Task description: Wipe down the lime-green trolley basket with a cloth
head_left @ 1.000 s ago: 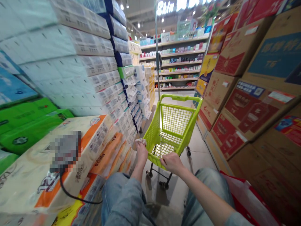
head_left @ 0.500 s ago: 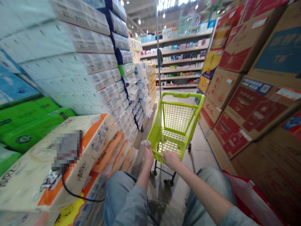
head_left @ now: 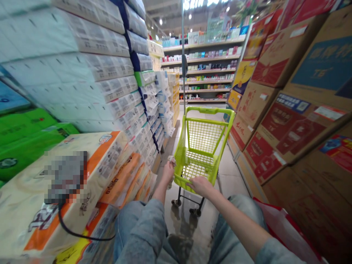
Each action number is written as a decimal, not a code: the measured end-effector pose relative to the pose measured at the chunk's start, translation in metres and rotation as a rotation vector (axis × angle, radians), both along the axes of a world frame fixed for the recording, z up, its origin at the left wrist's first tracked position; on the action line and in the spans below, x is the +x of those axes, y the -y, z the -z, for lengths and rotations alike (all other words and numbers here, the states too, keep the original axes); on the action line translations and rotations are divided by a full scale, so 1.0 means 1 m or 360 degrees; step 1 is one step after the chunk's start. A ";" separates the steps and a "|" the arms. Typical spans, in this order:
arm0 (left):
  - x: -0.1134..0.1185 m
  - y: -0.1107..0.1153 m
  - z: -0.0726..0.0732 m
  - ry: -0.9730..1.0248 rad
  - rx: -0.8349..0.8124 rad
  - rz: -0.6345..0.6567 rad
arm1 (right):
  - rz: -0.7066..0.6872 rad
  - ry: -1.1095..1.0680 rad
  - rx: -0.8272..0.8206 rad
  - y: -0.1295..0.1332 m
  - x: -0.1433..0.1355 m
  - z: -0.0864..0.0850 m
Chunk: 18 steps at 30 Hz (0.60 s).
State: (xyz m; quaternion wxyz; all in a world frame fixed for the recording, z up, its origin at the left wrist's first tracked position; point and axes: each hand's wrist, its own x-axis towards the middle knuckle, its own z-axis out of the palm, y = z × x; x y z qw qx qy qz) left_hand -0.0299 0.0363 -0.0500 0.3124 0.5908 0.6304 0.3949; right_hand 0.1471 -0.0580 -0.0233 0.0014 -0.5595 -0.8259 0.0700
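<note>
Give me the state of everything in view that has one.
Green cart: upright, wheels on floor
Left hand: closed on cloth
Cloth: crumpled
Right hand: gripping cart's near rim
Cartons: stacked
Wrapped packs: stacked
Black cord: slack, curved

Head camera: it looks from above the knees (head_left: 243, 211), forward and down.
Green cart (head_left: 205, 137): it is seen from above, in the middle distance, facing the camera with its near edge.
Shelves (head_left: 209, 68): they are far, at the top, seen from the front.
Tissue packs (head_left: 110, 66): near on the left, at a slant.
Cartons (head_left: 299, 121): near on the right, also slanted.
</note>
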 end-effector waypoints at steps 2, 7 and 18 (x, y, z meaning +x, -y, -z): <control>-0.003 -0.006 -0.002 0.0036 -0.0003 0.0037 | 0.0005 -0.0006 0.0001 0.001 0.000 0.000; 0.001 0.002 0.001 0.0461 -0.0028 -0.0010 | 0.0036 0.0001 -0.0007 0.001 -0.001 0.000; 0.015 0.054 0.025 0.0590 0.0083 -0.0205 | 0.0005 0.0028 0.0060 0.000 -0.002 0.004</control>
